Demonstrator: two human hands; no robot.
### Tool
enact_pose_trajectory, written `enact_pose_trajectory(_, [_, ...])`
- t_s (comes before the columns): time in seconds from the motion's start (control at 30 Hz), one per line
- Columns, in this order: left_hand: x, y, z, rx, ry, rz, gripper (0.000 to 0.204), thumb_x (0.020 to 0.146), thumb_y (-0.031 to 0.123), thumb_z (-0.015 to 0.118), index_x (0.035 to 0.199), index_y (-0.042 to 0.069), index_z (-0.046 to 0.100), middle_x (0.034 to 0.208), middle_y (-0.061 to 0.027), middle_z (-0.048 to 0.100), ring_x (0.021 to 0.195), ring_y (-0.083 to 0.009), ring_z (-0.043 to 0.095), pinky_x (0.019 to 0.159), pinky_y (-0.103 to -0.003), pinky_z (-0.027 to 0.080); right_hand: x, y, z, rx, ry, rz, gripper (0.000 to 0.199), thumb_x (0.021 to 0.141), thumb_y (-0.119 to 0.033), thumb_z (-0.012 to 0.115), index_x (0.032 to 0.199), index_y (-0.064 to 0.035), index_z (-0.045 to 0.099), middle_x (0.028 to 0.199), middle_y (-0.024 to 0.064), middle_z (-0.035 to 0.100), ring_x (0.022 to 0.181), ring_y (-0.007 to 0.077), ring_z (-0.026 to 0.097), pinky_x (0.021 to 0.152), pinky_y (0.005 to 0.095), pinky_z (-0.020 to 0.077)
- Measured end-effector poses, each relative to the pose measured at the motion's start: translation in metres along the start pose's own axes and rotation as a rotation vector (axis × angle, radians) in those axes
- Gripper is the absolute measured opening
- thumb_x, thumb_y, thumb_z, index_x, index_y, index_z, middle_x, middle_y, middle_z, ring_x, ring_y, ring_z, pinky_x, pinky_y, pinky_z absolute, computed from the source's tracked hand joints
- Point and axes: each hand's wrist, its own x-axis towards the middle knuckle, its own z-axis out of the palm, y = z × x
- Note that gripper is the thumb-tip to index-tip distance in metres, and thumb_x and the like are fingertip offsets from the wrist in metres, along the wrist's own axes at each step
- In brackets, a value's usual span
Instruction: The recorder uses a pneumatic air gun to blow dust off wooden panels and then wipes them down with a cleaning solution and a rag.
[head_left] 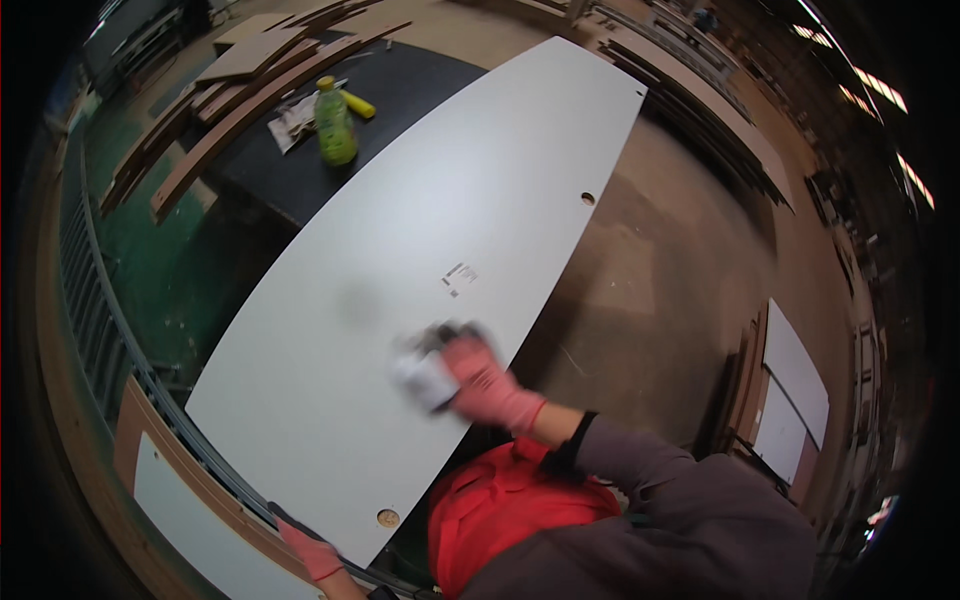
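A long white panel point(350, 220) stretches away from me, with round holes near its edge and a small printed label point(459, 278) on its face. My right hand point(488, 385), in a pink glove with dark fingertips, is closed around a white cloth point(425, 375) on the panel's near part. Motion blurs the cloth and fingertips. My left hand point(308, 548), gloved alike, is at the panel's near left edge with its fingers along that edge. It seems to hold the edge, though part of its grip is hidden.
Beyond the panel's left side, a dark table point(410, 85) bears a green bottle point(336, 125), a yellow-handled tool point(357, 103) and wooden strips point(250, 105). A metal roller rail point(150, 375) curves along the left. Stacked boards point(710, 120) lie at far right; more panels point(785, 400) stand nearer.
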Motion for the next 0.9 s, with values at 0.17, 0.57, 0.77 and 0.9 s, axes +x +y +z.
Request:
enact_pose_trajectory(0.17, [0.021,-0.023,-0.024,0.324,-0.061,0.21,0.044,0.096,0.028,0.037,0.125,-0.005,0.042,0.122,-0.0153,0.05,0.111,-0.0226,0.048,0.095,-0.033,0.038,0.005,0.178,-0.05,-0.375,0.15,0.649,0.062,0.082,-0.036,0.052,0.129,0.0013,0.039,0.136,0.0197,0.037,0.13,0.0354,0.029,0.107,0.0517,0.0164])
enact_pose_trajectory(0.57, [0.039,-0.033,-0.037,0.489,-0.176,0.361,0.056,0.093,0.039,0.038,0.128,-0.005,0.039,0.125,-0.0172,0.046,0.114,-0.0264,0.045,0.097,-0.038,0.038,-0.081,-0.039,0.029,0.348,-0.252,-0.56,0.039,0.074,-0.03,0.063,0.101,-0.0032,0.054,0.105,0.0134,0.055,0.108,0.0274,0.049,0.106,0.0462,0.0241])
enact_pose_trajectory(0.77, [0.017,-0.014,-0.02,0.976,-0.069,0.641,0.042,0.095,0.015,0.038,0.132,-0.003,0.034,0.14,-0.0206,0.03,0.13,-0.0334,0.028,0.103,-0.049,0.03,-0.005,0.071,-0.043,0.115,-0.053,0.206,0.041,0.073,-0.038,0.066,0.1,-0.0094,0.057,0.097,0.0058,0.055,0.111,0.0224,0.046,0.106,0.0444,0.022])
enact_pose_trajectory(0.9, [-0.061,0.009,0.139,1.146,0.138,0.758,0.044,0.092,0.015,0.043,0.13,-0.005,0.036,0.137,-0.0211,0.035,0.127,-0.035,0.033,0.103,-0.05,0.029,0.015,0.198,-0.074,-0.276,0.126,0.392,0.055,0.073,-0.028,0.063,0.119,-0.0023,0.049,0.121,0.0171,0.048,0.119,0.0293,0.041,0.103,0.0463,0.0234])
